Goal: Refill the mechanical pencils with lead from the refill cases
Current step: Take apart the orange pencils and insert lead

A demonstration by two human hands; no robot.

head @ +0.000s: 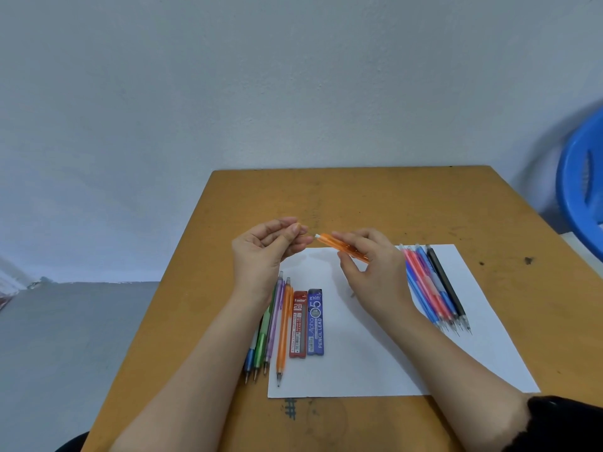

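Observation:
My right hand (368,265) holds an orange mechanical pencil (339,246) above the white paper (391,353), its white eraser end pointing left. My left hand (267,252) is raised just left of that end, thumb and fingers pinched together on something too small to make out. A red lead refill case (298,324) and a blue lead refill case (315,322) lie side by side on the paper. Left of them lie an orange pencil (283,331), a purple pencil (274,321), a green pencil (262,340) and a blue-tipped one, partly under my left forearm.
Several pencils in blue, pink and black (437,288) lie in a row on the paper's right part. The wooden table (359,197) stands against a grey wall. A blue plastic chair (580,184) is at the right edge.

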